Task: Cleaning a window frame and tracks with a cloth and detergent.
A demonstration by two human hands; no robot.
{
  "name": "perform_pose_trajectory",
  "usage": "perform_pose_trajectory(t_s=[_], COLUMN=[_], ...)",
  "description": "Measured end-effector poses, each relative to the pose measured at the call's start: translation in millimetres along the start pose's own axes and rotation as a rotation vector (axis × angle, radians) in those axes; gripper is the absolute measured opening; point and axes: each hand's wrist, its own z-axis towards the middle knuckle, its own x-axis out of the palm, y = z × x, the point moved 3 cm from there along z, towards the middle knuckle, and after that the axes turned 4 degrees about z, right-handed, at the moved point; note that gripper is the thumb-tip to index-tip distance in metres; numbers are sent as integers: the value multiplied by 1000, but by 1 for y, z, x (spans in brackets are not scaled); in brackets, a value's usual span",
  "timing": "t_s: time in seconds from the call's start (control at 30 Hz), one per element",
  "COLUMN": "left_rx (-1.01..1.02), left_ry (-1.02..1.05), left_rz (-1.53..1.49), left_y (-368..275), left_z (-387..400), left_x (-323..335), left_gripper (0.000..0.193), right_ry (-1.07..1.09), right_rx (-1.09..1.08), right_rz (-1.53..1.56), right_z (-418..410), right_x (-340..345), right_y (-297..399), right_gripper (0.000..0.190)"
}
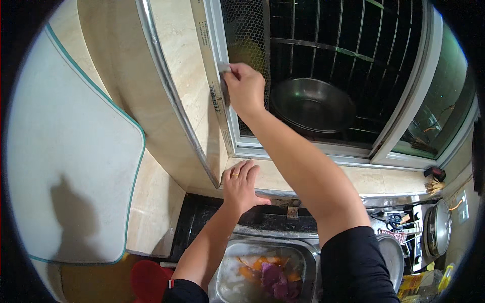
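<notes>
My right hand [245, 89] reaches up to the left upright of the white sliding-window frame [238, 142]. Its fingers are closed on a small pale piece [224, 67], pressed against the frame; blur and the fingers hide what it is. Lower down, my left hand [240, 183] rests on the beige tiled windowsill [341, 178], fingers spread, holding nothing. It wears a ring. Below both arms, a stainless steel sink [314, 261] holds cloudy water with purple and orange cloths [274, 280] in it.
Behind the metal window bars [318, 22] sits a dark round pan [314, 104]. A vertical metal pipe [166, 72] runs left of the window. A white board with green edging [83, 144] is farther left. At right are a lidded pan [441, 227], scissors [396, 219] and a brush [435, 186].
</notes>
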Motion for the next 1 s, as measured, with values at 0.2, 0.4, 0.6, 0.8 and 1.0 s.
perform_pose_trajectory(t_s=[0.2, 0.4, 0.6, 0.8, 1.0], left_rx=[24, 38, -5, 18, 53], left_ry=[-40, -36, -25, 5, -15], left_rz=[-36, 11, -4, -11, -75], left_y=[-6, 4, 4, -8, 12], left_z=[0, 1, -2, 1, -13], left_x=[2, 5, 1, 1, 7], left_gripper=[102, 103, 102, 105, 105], right_ry=[313, 226, -4, 337, 600], right_rx=[131, -1, -64, 138, 127], right_rz=[-459, -350, -56, -454, -411], right_z=[-109, -56, 0, -114, -79], right_x=[-17, -11, 2, -22, -38], right_y=[-120, -67, 3, -109, -63], right_gripper=[14, 17, 17, 14, 15])
